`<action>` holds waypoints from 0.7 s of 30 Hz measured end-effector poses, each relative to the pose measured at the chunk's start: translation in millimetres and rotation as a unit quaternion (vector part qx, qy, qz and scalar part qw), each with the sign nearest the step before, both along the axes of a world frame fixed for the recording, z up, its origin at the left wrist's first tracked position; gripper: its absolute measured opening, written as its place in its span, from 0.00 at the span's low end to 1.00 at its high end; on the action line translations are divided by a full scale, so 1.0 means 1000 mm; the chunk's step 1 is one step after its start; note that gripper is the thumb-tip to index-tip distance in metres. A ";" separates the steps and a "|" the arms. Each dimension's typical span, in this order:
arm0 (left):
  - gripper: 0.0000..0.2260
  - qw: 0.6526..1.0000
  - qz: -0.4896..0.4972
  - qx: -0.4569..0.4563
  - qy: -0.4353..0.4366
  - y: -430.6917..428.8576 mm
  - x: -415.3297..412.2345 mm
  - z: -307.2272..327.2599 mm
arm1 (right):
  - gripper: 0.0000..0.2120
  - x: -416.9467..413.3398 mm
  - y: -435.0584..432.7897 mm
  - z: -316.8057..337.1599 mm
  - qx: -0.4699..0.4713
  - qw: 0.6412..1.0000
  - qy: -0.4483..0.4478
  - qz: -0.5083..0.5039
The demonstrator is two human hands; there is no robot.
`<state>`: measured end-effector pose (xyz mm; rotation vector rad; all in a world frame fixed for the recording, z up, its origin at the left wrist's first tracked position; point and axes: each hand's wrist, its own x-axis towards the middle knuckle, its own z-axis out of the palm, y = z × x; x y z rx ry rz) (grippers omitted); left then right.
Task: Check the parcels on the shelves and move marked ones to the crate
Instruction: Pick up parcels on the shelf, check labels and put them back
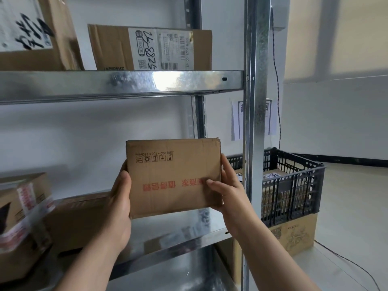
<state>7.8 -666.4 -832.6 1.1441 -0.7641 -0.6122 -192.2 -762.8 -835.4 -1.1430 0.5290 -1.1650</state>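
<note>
A small brown cardboard parcel (174, 177) with upside-down red print is held up in front of the lower shelf. My left hand (119, 198) grips its left edge, and my right hand (226, 190) grips its right edge with the thumb across the front. The side facing me shows no handwritten mark. On the upper shelf (117, 82) stand a parcel with a label and black handwritten numbers (150, 49) and a larger parcel with black handwriting (31, 32). To the right, beyond the shelf post, the black plastic crate (294, 185) holds parcels.
The crate rests on a brown cardboard box (294, 234) on the floor. Taped parcels (23, 208) and a flat brown box (79, 221) lie on the lower shelf (178, 234) at the left. A metal post (256, 101) stands between shelf and crate. A black cable (278, 101) hangs down the wall.
</note>
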 end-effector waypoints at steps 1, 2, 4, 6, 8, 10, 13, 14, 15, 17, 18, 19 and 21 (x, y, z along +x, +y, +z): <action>0.23 1.000 -0.003 0.000 0.000 0.001 0.000 0.000 | 0.36 0.000 0.000 0.000 0.002 1.000 0.001 0.001; 0.23 1.000 -0.005 0.001 0.001 0.002 -0.001 0.000 | 0.36 0.001 0.000 0.000 0.003 1.000 0.001 0.003; 0.22 1.000 -0.006 0.002 0.006 0.002 0.000 0.001 | 0.35 0.001 0.000 0.000 0.002 1.000 0.004 0.006; 0.19 1.000 0.001 -0.001 0.009 0.003 0.000 0.003 | 0.34 0.002 -0.001 0.000 -0.002 1.000 0.008 0.003; 0.19 1.000 0.007 -0.001 0.018 0.003 0.000 0.004 | 0.34 0.002 -0.001 0.000 -0.005 1.000 0.009 0.002; 0.18 1.000 0.011 0.001 0.022 0.004 -0.002 0.005 | 0.34 0.003 0.000 0.001 -0.005 1.000 0.013 0.004; 0.17 0.999 0.015 0.000 0.029 0.005 0.000 0.005 | 0.34 0.005 0.000 0.000 -0.006 1.000 0.018 0.004; 0.17 0.999 0.013 -0.001 0.034 0.006 0.000 0.005 | 0.34 0.005 0.000 0.000 -0.008 1.000 0.017 0.003; 0.18 0.999 0.009 0.001 0.040 0.006 0.002 0.006 | 0.34 0.005 0.000 0.000 -0.008 1.000 0.014 0.001; 0.27 0.999 -0.005 0.006 0.044 0.009 0.007 0.006 | 0.32 0.004 -0.002 0.000 -0.006 1.000 0.002 -0.002; 0.32 0.999 -0.011 0.007 0.043 0.010 0.008 0.006 | 0.31 0.004 -0.002 0.000 -0.005 1.000 -0.005 -0.003; 0.34 0.999 -0.019 0.005 0.039 0.011 0.010 0.006 | 0.30 0.004 -0.002 0.000 -0.005 1.000 -0.010 -0.004; 0.34 0.999 -0.031 0.001 0.025 0.012 0.011 0.006 | 0.29 0.005 -0.003 -0.001 -0.005 1.000 -0.017 -0.008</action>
